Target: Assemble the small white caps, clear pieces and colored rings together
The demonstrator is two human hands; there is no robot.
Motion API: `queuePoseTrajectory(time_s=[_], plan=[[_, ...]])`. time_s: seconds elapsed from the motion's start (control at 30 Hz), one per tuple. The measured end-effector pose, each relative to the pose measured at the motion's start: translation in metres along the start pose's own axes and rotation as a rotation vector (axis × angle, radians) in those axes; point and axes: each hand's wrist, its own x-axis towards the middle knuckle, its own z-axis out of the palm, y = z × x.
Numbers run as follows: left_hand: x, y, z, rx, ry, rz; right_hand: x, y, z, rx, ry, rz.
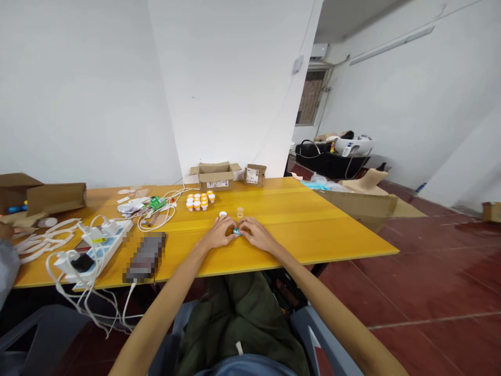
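Observation:
My left hand [217,233] and my right hand [256,233] meet near the front edge of the yellow table. Between their fingertips is a small teal-and-white object [237,232], too small for me to name. Both hands have their fingers closed in a pinch on it. Just behind my left fingers lies a round white lid [223,214], partly hidden by that hand. A small clear cup [240,212] stands behind the gap between the hands. Farther back to the left, several small white jars with orange parts [200,201] stand in a tight group.
Open cardboard box [216,176] and smaller box [255,175] stand against the wall. On the left lie a phone [145,257], a power strip [104,253] with tangled white cables, and another open box [57,199]. Another person's sleeve [8,266] shows at the far left.

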Motion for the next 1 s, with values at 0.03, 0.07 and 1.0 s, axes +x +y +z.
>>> queuePoseTrajectory(time_s=[0.03, 0.07, 1.0], plan=[[0.0002, -0.0007, 0.0003, -0.003, 0.001, 0.002, 0.0003, 0.0005, 0.0004, 0.01, -0.003, 0.006], [0.0004, -0.0012, 0.0007, -0.007, 0.003, 0.004, 0.0005, 0.001, 0.0008, 0.019, -0.003, 0.012], [0.0001, -0.0005, -0.0001, -0.012, 0.003, 0.037, 0.0003, 0.0013, 0.0013, 0.001, 0.003, 0.016]])
